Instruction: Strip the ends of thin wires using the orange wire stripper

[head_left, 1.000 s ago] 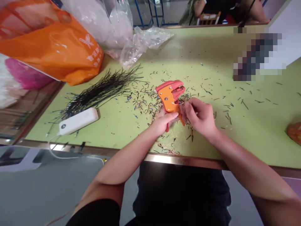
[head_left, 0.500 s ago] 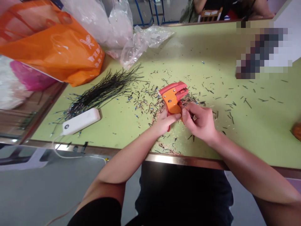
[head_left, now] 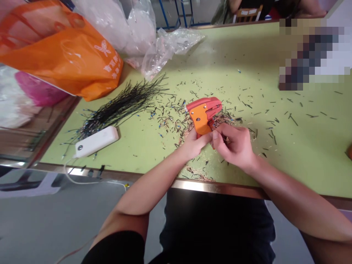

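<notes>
1. Head view: the left hand (head_left: 194,145) wraps the handles of the wire stripper (head_left: 199,119), hiding most of them; the tool is tilted above the middle of the tabletop (head_left: 145,150)
2. The right hand (head_left: 235,145) curls beside the grip, thumb close to forefinger; I cannot tell whether anything is pinched there
3. Pixelation masks something at upper right, and the orange bag (head_left: 63,55) is cut off at the left
4. The stripper has a smooth orange body, a red head and metal rivets
5. Thin black wires (head_left: 118,104), some blue-tipped, form a loose sheaf against a rounded white box (head_left: 97,141)
6. Short dark clippings (head_left: 176,124) and fine coppery strands (head_left: 199,174) lie scattered; crinkled clear plastic (head_left: 170,42) sits behind
</notes>
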Tool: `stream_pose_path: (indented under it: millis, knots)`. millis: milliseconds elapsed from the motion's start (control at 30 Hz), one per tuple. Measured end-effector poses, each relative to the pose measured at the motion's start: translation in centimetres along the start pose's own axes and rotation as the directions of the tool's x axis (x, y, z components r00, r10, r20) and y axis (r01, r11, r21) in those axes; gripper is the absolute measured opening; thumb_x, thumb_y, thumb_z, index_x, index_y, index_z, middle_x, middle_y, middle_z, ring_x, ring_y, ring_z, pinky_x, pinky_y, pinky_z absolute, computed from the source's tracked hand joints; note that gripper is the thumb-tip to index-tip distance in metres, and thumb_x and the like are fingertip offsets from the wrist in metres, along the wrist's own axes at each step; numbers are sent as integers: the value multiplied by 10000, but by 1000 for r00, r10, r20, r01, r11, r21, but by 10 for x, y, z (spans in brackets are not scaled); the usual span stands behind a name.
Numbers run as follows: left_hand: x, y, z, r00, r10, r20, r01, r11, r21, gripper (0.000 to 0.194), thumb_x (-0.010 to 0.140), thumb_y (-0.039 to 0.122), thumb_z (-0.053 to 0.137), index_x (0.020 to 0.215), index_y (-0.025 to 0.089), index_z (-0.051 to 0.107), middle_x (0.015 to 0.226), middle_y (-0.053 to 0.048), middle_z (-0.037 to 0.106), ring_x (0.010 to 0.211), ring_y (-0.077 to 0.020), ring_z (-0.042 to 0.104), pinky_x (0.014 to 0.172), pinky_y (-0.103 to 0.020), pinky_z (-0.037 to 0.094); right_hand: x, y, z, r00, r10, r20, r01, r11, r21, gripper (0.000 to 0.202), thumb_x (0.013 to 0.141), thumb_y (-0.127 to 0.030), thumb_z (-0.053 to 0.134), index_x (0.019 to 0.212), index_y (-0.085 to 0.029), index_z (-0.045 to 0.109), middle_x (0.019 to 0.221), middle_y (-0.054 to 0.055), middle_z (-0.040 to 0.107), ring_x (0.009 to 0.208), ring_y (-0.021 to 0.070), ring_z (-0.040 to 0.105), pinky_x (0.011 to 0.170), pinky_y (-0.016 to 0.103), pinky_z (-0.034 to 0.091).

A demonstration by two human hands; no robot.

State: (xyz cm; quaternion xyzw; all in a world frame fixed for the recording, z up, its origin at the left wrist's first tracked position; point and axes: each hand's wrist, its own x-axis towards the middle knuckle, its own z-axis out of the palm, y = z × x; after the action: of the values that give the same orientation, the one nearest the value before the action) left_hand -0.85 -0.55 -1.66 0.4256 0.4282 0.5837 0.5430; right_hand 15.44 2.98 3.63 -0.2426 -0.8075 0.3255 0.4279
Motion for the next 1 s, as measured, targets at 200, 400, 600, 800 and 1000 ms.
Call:
stream_pose_path:
  millis: [200, 400, 600, 800, 1000]
  knots:
    - [-1, 6, 4, 998, 27, 60, -29, 999, 35, 429, 866, 587, 801, 745, 194, 681, 693, -5, 668, 667, -142, 627, 661, -288, 524, 0, -1, 0, 1000, -12, 5, 12, 999, 35, 312, 1023, -208, 557, 714, -236, 522, 558, -36, 562, 453, 96, 446, 462, 277, 338]
    - [-1, 9, 7, 991, 50, 122, -55, 998, 40, 469, 919, 605, 754, 704, 198, 665, 650, -4, 655, 633, -143, 625, 626, -287, 520, -1, -2, 0, 1000, -2, 15, 1, 998, 60, 303, 1025, -203, 552, 725, -239, 536, 574, -22, 601, 462, 107, 471, 478, 292, 360]
    - [-1, 12, 10, 990, -20, 138, 13, 998, 54, 544, 880, 669, 750, 627, 209, 607, 562, 6, 591, 549, -136, 582, 562, -295, 505, -1, -2, 0, 1000, 4, 22, -5, 997, 79, 284, 1031, -201, 550, 750, -239, 557, 592, -12, 626, 476, 115, 517, 481, 288, 399]
    - [-4, 19, 16, 986, -69, 149, 73, 997, -25, 558, 903, 526, 745, 533, 208, 474, 475, 38, 469, 455, -87, 469, 498, -245, 416, -3, 3, 4, 999, 42, 3, -42, 987, 157, 319, 1060, -302, 574, 747, -236, 565, 572, -27, 583, 486, 116, 536, 474, 262, 425]
    - [0, 8, 14, 978, -120, 173, 148, 977, -157, 527, 883, 529, 757, 569, 218, 469, 459, 60, 411, 401, -87, 440, 453, -247, 399, 0, 2, 4, 990, 143, 0, -134, 928, 348, 414, 1082, -455, 590, 732, -237, 562, 588, -18, 587, 486, 118, 540, 477, 262, 453]
